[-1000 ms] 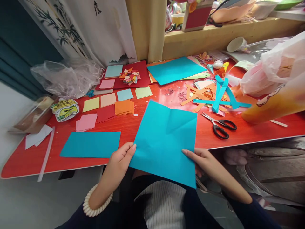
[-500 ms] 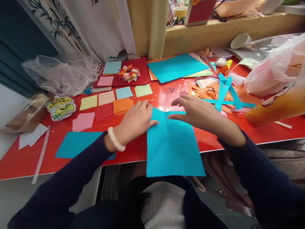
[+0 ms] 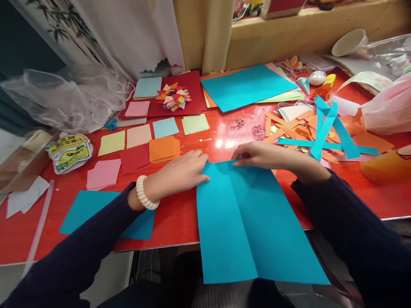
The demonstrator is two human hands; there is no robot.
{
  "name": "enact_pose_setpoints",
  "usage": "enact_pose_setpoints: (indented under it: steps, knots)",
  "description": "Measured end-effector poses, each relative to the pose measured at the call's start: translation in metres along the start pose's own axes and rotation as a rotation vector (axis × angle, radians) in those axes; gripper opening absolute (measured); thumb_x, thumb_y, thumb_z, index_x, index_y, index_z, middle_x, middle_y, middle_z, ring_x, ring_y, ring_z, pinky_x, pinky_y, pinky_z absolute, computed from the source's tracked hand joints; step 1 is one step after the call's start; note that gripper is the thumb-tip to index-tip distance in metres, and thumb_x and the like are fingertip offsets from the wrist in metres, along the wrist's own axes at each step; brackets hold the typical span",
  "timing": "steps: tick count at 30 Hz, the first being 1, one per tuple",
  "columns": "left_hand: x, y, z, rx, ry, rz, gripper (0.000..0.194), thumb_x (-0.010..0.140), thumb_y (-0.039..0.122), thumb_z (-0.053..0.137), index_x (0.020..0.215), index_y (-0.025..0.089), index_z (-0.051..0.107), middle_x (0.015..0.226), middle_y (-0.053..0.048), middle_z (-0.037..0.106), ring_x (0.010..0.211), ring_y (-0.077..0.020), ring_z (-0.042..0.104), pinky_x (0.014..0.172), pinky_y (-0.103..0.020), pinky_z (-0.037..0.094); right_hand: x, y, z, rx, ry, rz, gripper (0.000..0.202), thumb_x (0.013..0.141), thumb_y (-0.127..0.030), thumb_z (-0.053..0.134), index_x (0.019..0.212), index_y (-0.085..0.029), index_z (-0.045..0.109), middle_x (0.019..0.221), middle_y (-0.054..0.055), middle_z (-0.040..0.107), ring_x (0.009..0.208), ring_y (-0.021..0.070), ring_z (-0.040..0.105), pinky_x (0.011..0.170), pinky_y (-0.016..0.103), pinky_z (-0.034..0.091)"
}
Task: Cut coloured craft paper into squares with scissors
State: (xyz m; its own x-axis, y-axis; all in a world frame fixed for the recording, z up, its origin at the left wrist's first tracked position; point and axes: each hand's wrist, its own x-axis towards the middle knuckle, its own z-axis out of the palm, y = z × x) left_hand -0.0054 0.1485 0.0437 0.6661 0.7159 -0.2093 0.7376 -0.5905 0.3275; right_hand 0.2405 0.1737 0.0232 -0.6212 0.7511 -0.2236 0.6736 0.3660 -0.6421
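Note:
A large blue sheet of paper (image 3: 224,226) with a lengthwise crease hangs over the table's front edge toward me. At its far left corner, my left hand (image 3: 181,173) grips the paper between thumb and fingers. My right hand (image 3: 257,155) pinches the far edge, right of the crease, with its fingers curled. Another blue sheet (image 3: 85,209) lies flat under my left forearm. Beyond my left hand sit small stacks of square paper: orange (image 3: 163,149), red (image 3: 135,159), pink (image 3: 103,173) and pale green (image 3: 195,124).
A folded-paper ring (image 3: 173,97) rests on red sheets at the back. Blue sheets (image 3: 247,87) top a pile beside it. Orange scraps and blue strips (image 3: 324,132) lie to the right, near an orange bottle-like object (image 3: 388,167). A clear ruler-like strip (image 3: 40,226) crosses the left edge.
My right hand has closed from spread fingers to a pinch on the far edge. The sheet now shows its crease more sharply and reaches further toward me. The view has shifted a little.

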Motion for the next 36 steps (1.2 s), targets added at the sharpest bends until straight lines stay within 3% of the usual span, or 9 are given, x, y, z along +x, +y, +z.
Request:
enact_pose_setpoints:
  steps: [3,8,17,22,27,36]
  knots:
    - [0.010,0.003,0.003,-0.111,0.040,0.056,0.027,0.089,0.037,0.052,0.105,0.016,0.059,0.104,-0.006,0.062,0.095,-0.0193,0.056,0.075,-0.029,0.042,0.001,-0.009,0.006,0.052,0.024,-0.068,0.018,0.084,-0.034,0.054,0.086,-0.021,0.068,0.087,0.004,0.070,0.075,0.0172,0.061,0.062,0.027,0.042]
    - [0.019,0.010,0.005,-0.309,0.097,0.016,0.018,0.090,0.027,0.053,0.087,0.016,0.066,0.085,-0.003,0.068,0.077,-0.0147,0.060,0.067,-0.027,0.041,0.003,-0.015,0.016,0.078,0.118,-0.124,0.019,0.087,-0.029,0.051,0.091,-0.021,0.068,0.089,0.002,0.070,0.079,0.0164,0.062,0.069,0.027,0.043]
    - [0.019,0.009,0.016,-0.126,0.176,0.034,0.019,0.092,0.029,0.051,0.090,0.015,0.064,0.086,-0.005,0.066,0.082,-0.0188,0.059,0.076,-0.034,0.040,0.003,-0.021,0.025,0.066,0.192,-0.048,0.023,0.088,-0.031,0.049,0.079,-0.017,0.065,0.073,0.002,0.067,0.061,0.0124,0.055,0.056,0.025,0.036]
    - [0.021,0.006,0.016,-0.190,0.177,0.023,0.016,0.091,0.028,0.054,0.088,0.016,0.065,0.083,-0.003,0.066,0.079,-0.0169,0.058,0.074,-0.032,0.039,0.003,-0.020,0.026,0.117,0.179,-0.060,0.021,0.088,-0.026,0.048,0.081,-0.017,0.067,0.080,0.003,0.070,0.069,0.0140,0.060,0.061,0.025,0.040]
    - [0.022,0.006,0.018,-0.201,0.194,0.022,0.019,0.090,0.031,0.055,0.085,0.015,0.064,0.082,-0.003,0.064,0.079,-0.0171,0.055,0.072,-0.031,0.039,0.003,-0.021,0.027,0.096,0.202,-0.094,0.023,0.088,-0.027,0.049,0.081,-0.016,0.068,0.076,0.003,0.069,0.062,0.0125,0.058,0.057,0.025,0.038]
    - [0.021,0.004,0.017,-0.205,0.343,0.112,0.011,0.086,0.024,0.062,0.078,0.017,0.063,0.074,0.001,0.064,0.074,-0.0146,0.053,0.069,-0.029,0.037,0.000,-0.026,0.021,0.131,0.178,-0.113,0.025,0.089,-0.028,0.049,0.085,-0.013,0.067,0.077,0.004,0.068,0.065,0.0119,0.055,0.058,0.023,0.038]
